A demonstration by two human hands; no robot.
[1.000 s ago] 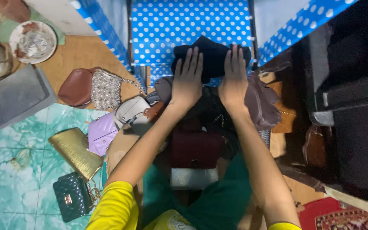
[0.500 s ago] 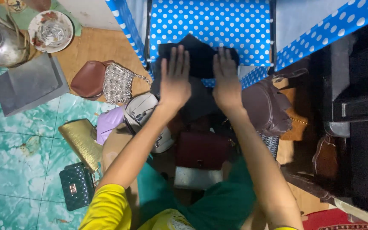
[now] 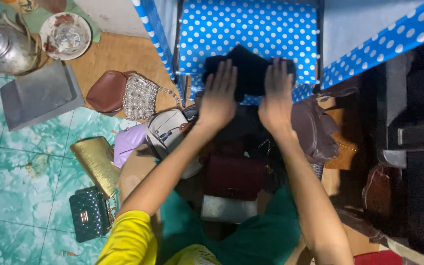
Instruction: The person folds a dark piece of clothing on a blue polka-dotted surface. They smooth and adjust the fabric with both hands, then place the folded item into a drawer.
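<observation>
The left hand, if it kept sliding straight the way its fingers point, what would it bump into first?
The left hand already lies on the black bag. Straight on, it would probably meet the blue dotted panel next, though depth is unclear.

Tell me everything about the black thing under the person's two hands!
The black bag looks soft and dark, like cloth or matte leather, with a peaked top edge. It lies flat on the blue shelf with white dots. The left hand and the right hand both press on its lower part, fingers spread and pointing away from the person. Its clasp or strap cannot be made out. More bags are piled just below it.
</observation>
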